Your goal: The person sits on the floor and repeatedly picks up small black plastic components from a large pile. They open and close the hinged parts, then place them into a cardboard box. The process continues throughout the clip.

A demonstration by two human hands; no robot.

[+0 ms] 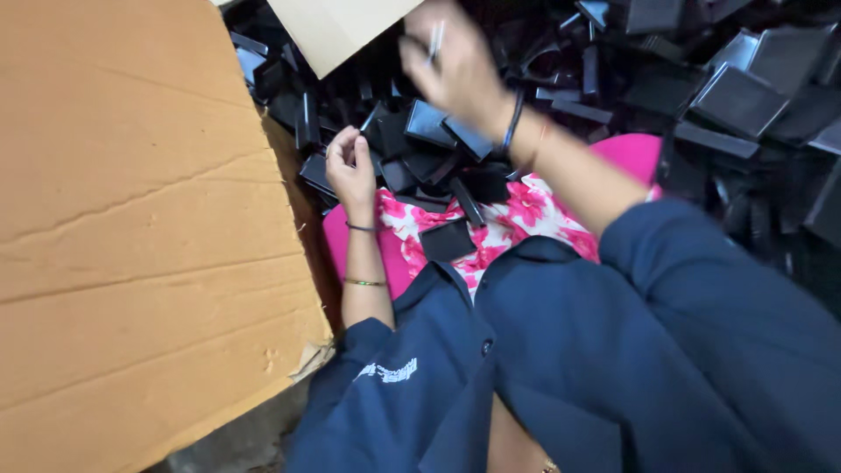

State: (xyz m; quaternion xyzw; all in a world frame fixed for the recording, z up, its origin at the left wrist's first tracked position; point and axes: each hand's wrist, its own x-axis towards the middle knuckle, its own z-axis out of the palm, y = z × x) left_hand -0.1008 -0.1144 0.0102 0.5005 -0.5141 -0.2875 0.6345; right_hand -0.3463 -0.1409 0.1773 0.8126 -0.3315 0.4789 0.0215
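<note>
My right hand (457,72) is raised and blurred over a heap of black plastic pieces (736,96). It pinches a thin pale, shiny strip (434,40) between its fingers. My left hand (350,168) is lower, at the heap's left edge beside the cardboard. Its fingers are curled with thumb against fingertips, and I cannot make out whether anything is in them. A pink flowered cloth (517,215) lies across my lap. A flat black square piece (446,239) and other black pieces rest on it.
A big brown cardboard sheet (131,228) fills the left side. A pale cardboard flap (337,26) juts in at the top. Dark blue sleeves cover my arms and the lower right. Black trays and lids are piled at the top right.
</note>
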